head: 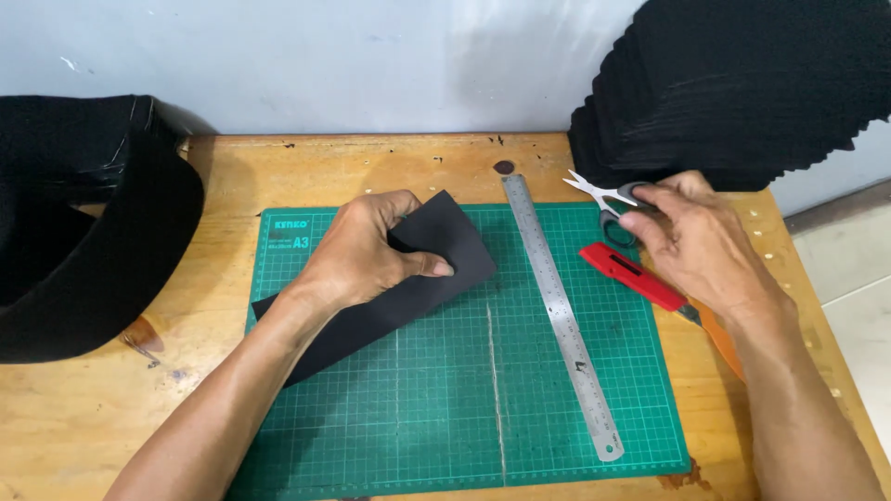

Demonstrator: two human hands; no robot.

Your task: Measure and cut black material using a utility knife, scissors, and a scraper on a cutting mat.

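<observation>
Right now you are pinning a black sheet (408,278) with your left hand (357,255) while your right hand (696,241) is closing on the scissors (608,199).

Your left fingers (422,264) are curling narrow over the sheet's upper end, thumb pressing it flat onto the green gridded cutting mat (445,408); the sheet looks matte, thin and floppy, so it could be sliding or creasing if that pressure is easing. Your right fingers are wrapping the grey scissor handles, steel blades parted and pointing away from your knuckles. Just under that palm is lying a red utility knife (631,274); brushing it could be nicking you. A long steel ruler (557,306) is lying between your hands on the worn wooden bench (93,408).
</observation>
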